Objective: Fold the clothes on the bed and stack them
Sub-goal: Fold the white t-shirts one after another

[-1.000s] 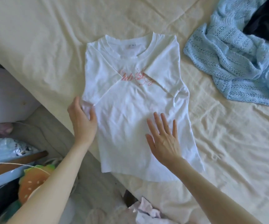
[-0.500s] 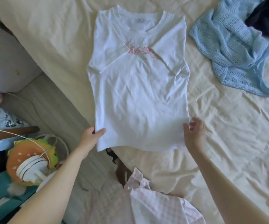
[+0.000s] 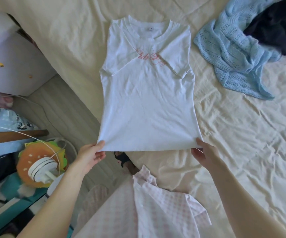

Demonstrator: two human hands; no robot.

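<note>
A white T-shirt (image 3: 147, 100) with pink script on the chest lies face up on the cream bed sheet (image 3: 241, 152), both sleeves folded inward. My left hand (image 3: 91, 154) pinches its lower left hem corner, which hangs past the bed's edge. My right hand (image 3: 205, 152) pinches the lower right hem corner. The hem is stretched taut between them and lifted slightly. A light blue knit garment (image 3: 231, 54) lies crumpled at the upper right, with a dark garment (image 3: 279, 31) on top of it.
A pink checked garment (image 3: 156, 208) is close below me. Left of the bed are a strip of floor (image 3: 58, 103), a white cabinet (image 3: 9, 57), a burger-shaped cushion (image 3: 37, 155) with a white device on it, and assorted clutter.
Both hands left the shirt's middle, moved down to the hem and took hold of its two lower corners. The hem is now pulled tight and lifted.
</note>
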